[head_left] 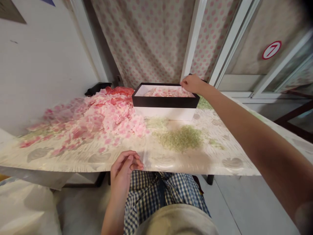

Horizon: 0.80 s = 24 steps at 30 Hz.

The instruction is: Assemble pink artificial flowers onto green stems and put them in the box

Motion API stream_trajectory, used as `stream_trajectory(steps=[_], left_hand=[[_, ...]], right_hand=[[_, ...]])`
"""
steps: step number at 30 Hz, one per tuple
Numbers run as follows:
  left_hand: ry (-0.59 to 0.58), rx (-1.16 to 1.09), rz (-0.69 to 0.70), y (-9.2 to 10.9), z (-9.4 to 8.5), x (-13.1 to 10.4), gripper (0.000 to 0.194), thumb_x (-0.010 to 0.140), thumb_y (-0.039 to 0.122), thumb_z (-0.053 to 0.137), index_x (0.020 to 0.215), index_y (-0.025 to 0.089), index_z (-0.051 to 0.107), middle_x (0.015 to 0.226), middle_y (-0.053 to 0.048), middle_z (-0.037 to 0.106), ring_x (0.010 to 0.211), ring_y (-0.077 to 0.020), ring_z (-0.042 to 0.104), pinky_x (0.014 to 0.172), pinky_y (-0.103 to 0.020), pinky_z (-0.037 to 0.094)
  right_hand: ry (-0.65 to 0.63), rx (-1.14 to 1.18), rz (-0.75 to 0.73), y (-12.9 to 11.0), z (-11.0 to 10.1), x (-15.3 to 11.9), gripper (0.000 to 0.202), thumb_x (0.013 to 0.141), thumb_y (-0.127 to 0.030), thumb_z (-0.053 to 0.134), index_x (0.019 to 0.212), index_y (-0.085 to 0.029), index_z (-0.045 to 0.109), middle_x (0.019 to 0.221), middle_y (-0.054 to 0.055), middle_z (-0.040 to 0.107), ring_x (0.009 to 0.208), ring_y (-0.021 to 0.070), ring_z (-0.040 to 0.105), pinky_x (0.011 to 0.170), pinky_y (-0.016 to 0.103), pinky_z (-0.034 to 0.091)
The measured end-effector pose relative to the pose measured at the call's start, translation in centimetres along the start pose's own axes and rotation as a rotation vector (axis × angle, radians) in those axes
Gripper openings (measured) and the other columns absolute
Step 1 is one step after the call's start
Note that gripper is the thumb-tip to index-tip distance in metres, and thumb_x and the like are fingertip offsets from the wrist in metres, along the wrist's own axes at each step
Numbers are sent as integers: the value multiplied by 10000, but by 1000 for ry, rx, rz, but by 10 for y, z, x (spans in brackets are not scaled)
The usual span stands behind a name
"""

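My right hand (192,84) reaches over the far right corner of a long box (166,102) with a white lower body and a black upper band. Its fingers are bent together at the rim, and whatever they hold is hidden. Pale pink petals (168,92) fill the inside of the box. Near the table's front edge, my left hand (125,164) hovers with loosely curled, slightly parted fingers and nothing visible in them. A big heap of pink petals (111,114) lies left of the box. In front of the box is a pile of green shredded filler (182,137).
A patterned plastic cloth covers the table (234,161). Red plastic (121,90) and a black item (97,87) sit behind the petal heap. More green shreds (204,103) lie right of the box. A dotted curtain (151,42) and white wall (44,55) bound the table.
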<state>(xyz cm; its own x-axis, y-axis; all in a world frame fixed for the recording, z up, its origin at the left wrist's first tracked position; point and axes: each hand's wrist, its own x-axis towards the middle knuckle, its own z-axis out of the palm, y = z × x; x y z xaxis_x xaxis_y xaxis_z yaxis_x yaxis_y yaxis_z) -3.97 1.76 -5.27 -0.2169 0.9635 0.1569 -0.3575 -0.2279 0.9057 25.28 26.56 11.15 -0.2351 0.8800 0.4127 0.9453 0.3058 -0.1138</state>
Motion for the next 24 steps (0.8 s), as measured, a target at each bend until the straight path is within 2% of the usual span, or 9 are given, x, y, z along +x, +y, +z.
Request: stream_trajectory(steps=[3,5,6,9,12,14,17,21,24], left_hand=[[7,6,2,0,0,0,101,750,252,726,797,162,728,706,-24,687,543,-119,639,503,-201,541],[18,18,10,0,0,0,102,751,249,717,799,159,725,712,-26,685,549,-122,637,504,-205,538],[24,24,15,-1,0,0,103,751,246,712,803,158,724,714,-27,686,550,-123,636,504,-208,538],[30,40,23,-1,0,0,90,753,229,697,799,156,719,708,-27,686,546,-123,635,505,-211,541],[31,57,24,-1,0,0,78,761,216,686,798,156,718,706,-26,689,544,-121,637,508,-207,542],[32,69,24,-1,0,1,75,763,211,685,802,157,720,713,-24,693,545,-120,640,514,-204,544],[27,76,32,-2,-1,1,74,755,202,689,801,159,727,713,-22,696,545,-117,641,516,-196,543],[27,76,47,-3,-1,0,78,751,192,687,805,158,732,709,-25,696,549,-116,640,513,-189,538],[31,75,43,-4,0,0,76,759,197,682,804,154,725,711,-24,691,544,-114,635,519,-196,538]], right_hand=[[106,0,31,-5,-20,-46,443,991,-219,269,1142,25,606,1196,192,622,1158,263,566,977,369,382],[134,104,117,-5,-27,-95,359,968,-244,358,1117,-76,639,1121,140,675,1041,240,613,912,360,438],[92,129,142,-3,-27,-124,293,937,-266,433,1036,-131,673,1027,103,707,934,226,642,837,345,475],[-44,170,205,5,-10,-209,146,801,-316,623,830,-211,720,824,47,729,675,192,655,618,300,508],[-8,175,321,13,22,-268,280,819,-382,586,996,-207,715,994,114,707,704,208,669,619,331,527],[28,185,365,14,41,-287,344,825,-423,572,1059,-206,699,1035,129,681,850,258,670,725,384,544],[77,198,391,13,59,-293,438,844,-474,542,1147,-183,666,1102,141,637,1034,308,609,882,456,510],[120,179,396,12,67,-283,464,847,-469,532,1161,-151,656,1102,169,610,1046,347,571,916,516,468],[158,176,377,14,71,-276,338,858,-396,490,987,-153,687,1029,174,612,951,327,594,878,498,475]])
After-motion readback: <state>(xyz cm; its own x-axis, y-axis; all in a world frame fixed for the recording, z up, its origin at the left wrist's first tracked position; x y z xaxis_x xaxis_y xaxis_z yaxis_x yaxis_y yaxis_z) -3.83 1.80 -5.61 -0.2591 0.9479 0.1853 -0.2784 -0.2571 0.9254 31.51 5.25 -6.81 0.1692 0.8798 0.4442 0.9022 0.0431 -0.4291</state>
